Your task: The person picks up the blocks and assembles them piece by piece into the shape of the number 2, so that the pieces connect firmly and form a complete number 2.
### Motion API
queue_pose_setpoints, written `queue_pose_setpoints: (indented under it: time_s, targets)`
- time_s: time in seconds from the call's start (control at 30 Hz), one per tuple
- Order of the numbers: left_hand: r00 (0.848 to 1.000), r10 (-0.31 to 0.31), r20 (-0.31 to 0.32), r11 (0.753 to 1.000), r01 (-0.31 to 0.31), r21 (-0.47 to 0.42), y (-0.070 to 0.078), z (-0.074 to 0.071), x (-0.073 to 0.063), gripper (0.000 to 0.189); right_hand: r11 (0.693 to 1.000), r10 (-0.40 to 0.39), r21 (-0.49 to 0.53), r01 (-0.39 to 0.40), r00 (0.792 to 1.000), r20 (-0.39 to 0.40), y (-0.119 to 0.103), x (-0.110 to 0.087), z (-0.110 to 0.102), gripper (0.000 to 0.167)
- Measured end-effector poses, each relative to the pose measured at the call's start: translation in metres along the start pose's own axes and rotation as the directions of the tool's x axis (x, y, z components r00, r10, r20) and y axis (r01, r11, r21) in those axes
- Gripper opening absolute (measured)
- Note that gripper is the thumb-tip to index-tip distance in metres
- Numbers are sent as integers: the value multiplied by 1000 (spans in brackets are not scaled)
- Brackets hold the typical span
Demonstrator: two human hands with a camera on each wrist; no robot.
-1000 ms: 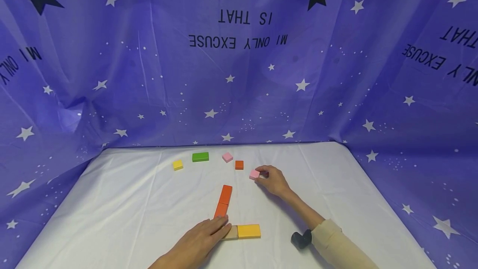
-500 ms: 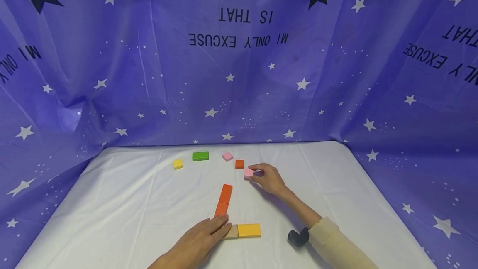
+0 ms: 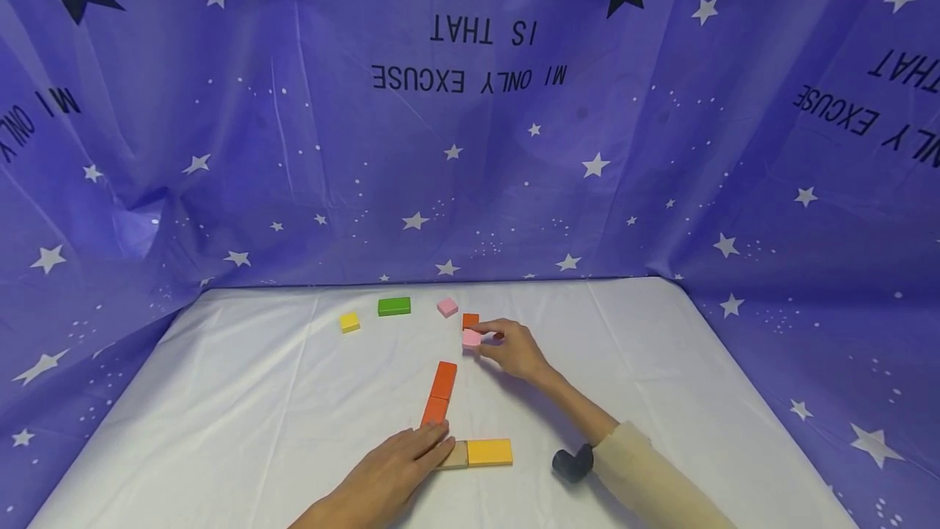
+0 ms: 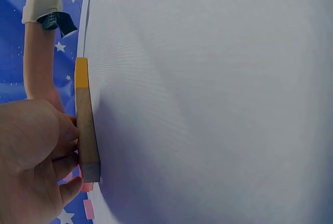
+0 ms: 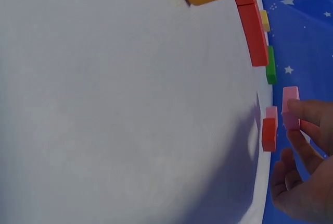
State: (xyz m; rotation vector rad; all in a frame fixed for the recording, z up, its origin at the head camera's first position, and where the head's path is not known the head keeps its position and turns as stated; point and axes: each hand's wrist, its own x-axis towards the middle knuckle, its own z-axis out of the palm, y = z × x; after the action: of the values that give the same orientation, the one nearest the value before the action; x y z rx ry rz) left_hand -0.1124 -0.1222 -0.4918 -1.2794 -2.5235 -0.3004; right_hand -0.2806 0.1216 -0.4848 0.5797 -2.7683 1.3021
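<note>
The right hand (image 3: 514, 349) pinches a pink block (image 3: 471, 339) between thumb and fingertips, holding it up off the white tablecloth (image 3: 609, 398) just on the near side of a small orange-red block (image 3: 471, 320); the right wrist view shows the two apart. The left hand (image 3: 389, 468) grasps nothing: its fingers lie outstretched and relaxed, touching a bare wooden block (image 3: 455, 455) near the table's front. That block meets a yellow block (image 3: 489, 452) end to end, while two red blocks, one nearer (image 3: 435, 411) and one farther (image 3: 444, 380), run in a line away from the left fingertips. A gap of cloth separates the far red end from the held pink block. Near the far edge, where the table meets a purple backdrop (image 3: 330, 145), sit a second pink block (image 3: 447, 307), a green block (image 3: 394, 306) and a small yellow block (image 3: 349, 322). Wide stretches of cloth run out to both slanting side edges; a dark device (image 3: 572, 464) projects by the right cuff. Black lettering on the backdrop, printed wrong way round, includes "IS THAT" and "ONLY EXCUSE", partly repeated at the sides; pinkish-red script is cut off along the top, among white and black stars.
</note>
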Motion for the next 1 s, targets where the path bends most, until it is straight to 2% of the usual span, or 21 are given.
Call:
queue_pose_setpoints:
  time_s: [0.27,0.67,1.0]
  targets:
    - [1000,10,-13,1000,-10,11,-1,1,-1,54,1000,-26,-11,27,999,25,-7,6,9,33]
    - [1000,-7,15,1000,7,-11,-1,1,0,56,999,-33,-2,33,998,52,-8,9,22,31]
    - [999,8,-32,1000,-7,13,-1,2,0,55,998,-15,-55,20,997,78,-9,11,30,33]
